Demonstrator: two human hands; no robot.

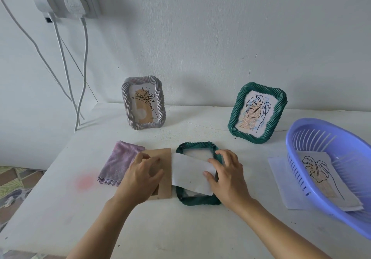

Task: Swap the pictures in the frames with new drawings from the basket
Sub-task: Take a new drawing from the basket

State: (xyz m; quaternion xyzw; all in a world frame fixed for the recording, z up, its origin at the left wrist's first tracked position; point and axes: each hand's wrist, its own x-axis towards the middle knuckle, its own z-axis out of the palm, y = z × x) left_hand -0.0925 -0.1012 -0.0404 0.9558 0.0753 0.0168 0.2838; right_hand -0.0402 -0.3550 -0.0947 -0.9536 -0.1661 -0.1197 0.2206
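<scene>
White-painted tabletop (200, 228) against a white wall; wall socket with hanging cables at upper left. Centre: a green frame (197, 200) lies face down, so its back can be reached. The right hand (226, 175), fingers spread and curled, pinches a white sheet (190, 173) lying askew over the opening, apparently a picture being exchanged. The left hand (142, 178), flat and open, pins the brown backing board (162, 156) beside a lilac cloth (118, 162). Behind stand a grey frame (143, 102) and a second green frame (258, 112), propped upright. At right, the purple basket (301, 134) holds a leaf drawing (319, 170).
</scene>
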